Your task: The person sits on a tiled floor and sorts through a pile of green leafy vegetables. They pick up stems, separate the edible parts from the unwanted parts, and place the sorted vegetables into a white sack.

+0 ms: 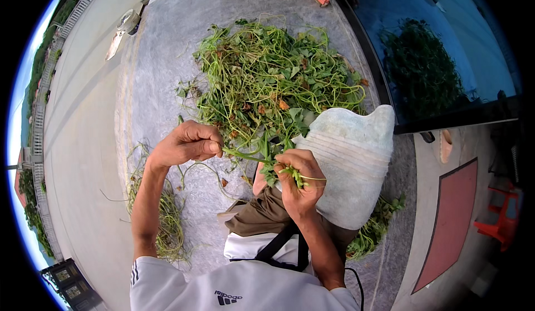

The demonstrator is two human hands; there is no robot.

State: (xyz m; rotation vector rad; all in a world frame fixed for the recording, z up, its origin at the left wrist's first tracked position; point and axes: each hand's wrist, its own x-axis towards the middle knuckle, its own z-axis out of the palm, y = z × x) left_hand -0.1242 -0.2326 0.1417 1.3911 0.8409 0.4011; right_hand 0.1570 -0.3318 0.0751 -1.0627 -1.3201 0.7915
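My left hand (190, 144) pinches one end of a green vine stem (246, 155) between thumb and fingertips. The stem stretches across to my right hand (303, 181), whose fingers are closed around a small bunch of short green stalks (296, 175). Green leaves (269, 174) hang just beside that hand. Beyond both hands lies a large heap of leafy vines (271, 73), tangled, with some brown withered leaves. A pale ribbed towel (351, 156) is draped over my right leg, close to my right hand.
Thin bare vines (169, 219) lie in a pile by my left arm. More leafy greens (372, 231) rest on the floor at my right. Glass (422, 52) in a dark frame stands at the far right. A red plastic stool (499, 219) and a bucket (128, 20) are farther off.
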